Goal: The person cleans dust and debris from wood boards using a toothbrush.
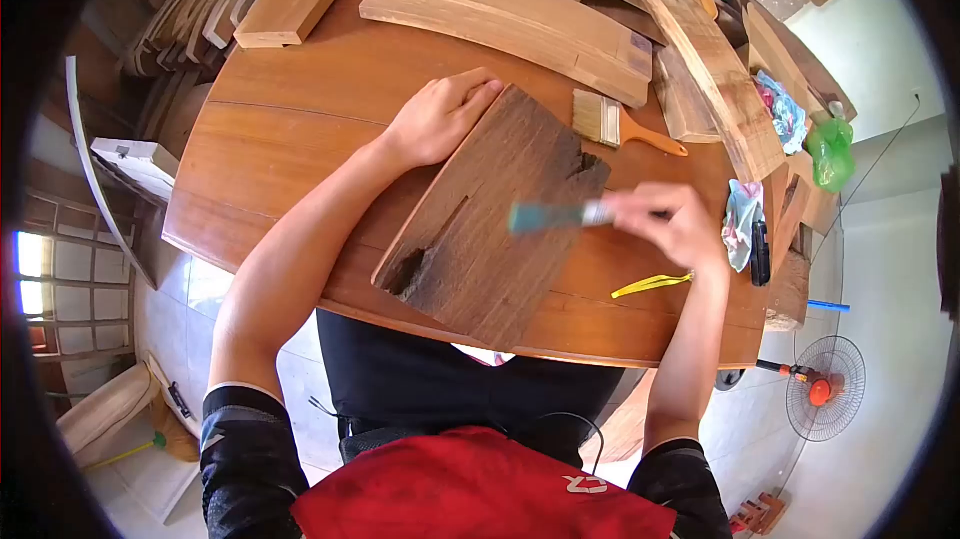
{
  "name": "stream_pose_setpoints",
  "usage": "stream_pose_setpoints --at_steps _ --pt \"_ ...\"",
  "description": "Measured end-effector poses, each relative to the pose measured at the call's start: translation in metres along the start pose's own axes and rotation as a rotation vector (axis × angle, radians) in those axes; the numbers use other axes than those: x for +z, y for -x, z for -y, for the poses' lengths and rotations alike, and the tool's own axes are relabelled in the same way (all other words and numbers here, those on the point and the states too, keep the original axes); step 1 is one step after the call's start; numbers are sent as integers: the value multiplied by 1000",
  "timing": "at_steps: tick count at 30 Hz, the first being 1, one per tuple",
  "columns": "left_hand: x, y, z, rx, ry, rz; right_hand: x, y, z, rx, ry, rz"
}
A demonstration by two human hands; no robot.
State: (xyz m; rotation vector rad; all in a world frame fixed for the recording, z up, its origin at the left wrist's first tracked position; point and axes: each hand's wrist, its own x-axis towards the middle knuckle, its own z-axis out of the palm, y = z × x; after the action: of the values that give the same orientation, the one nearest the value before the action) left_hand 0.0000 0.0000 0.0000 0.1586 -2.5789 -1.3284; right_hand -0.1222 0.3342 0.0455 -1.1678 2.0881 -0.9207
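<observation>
A dark brown wooden board (490, 214) lies tilted at an angle on the table, near its front edge, with rough dark hollows at its lower left and upper right. My left hand (447, 117) grips the board's upper left edge, fingers closed on it. My right hand (668, 226) is closed round a small brush (550, 217) with green bristles, blurred by motion, over the right part of the board. Whether the bristles touch the wood cannot be told. A wide paintbrush with an orange handle (650, 136) lies just beyond the board.
The wooden table (270, 139) carries a long curved timber (510, 19), a shorter block (295, 4) and stacked planks (715, 79) at the right. A yellow strap (650, 285), a crumpled cloth (741, 224) and a black object (760, 253) lie right. A fan (822, 389) stands beyond.
</observation>
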Motion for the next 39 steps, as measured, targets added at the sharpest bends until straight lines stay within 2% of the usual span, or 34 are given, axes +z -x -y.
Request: stream_pose_setpoints --at_steps 2,5,7,9,11,13,15,16,19,21,23,24,25,27,31,33,36,39 --pt "0 0 -1 -5 -2 21 9 -8 -7 -56 -20 -466" --pt "4 2 5 49 39 -16 12 3 -3 -125 -74 116" --pt "6 0 6 79 13 -43 12 1 21 -129 2 364" --pt "6 3 6 57 -1 -26 7 2 7 -141 -26 83" --pt "2 1 -1 1 7 14 9 -2 -4 -68 -6 -424" --pt "3 0 2 32 5 -4 8 1 -2 -77 41 -388" --pt "6 -1 5 59 2 -27 1 4 3 -127 -44 274" --pt "7 -1 6 72 1 -43 3 4 13 -85 23 438" --pt "5 -1 8 68 2 -23 -3 6 0 -28 52 7" --pt "5 -1 7 51 15 -5 6 -2 -1 -10 11 -413" --pt "4 0 3 39 22 -4 10 4 1 117 -77 -173" --pt "4 -1 2 44 9 -9 14 6 5 22 -101 -52" --pt "3 -1 1 45 -6 -12 3 6 8 -41 -47 162" --pt "3 1 1 30 -16 1 -4 9 19 37 64 246" --pt "1 0 1 5 -3 26 -1 8 -2 -81 109 -389" --pt "2 0 2 6 7 29 -5 12 0 54 110 -347" --pt "1 0 -3 9 3 24 -5 14 1 74 59 84" --pt "1 3 -4 -8 -16 24 -7 11 -10 44 111 -171"
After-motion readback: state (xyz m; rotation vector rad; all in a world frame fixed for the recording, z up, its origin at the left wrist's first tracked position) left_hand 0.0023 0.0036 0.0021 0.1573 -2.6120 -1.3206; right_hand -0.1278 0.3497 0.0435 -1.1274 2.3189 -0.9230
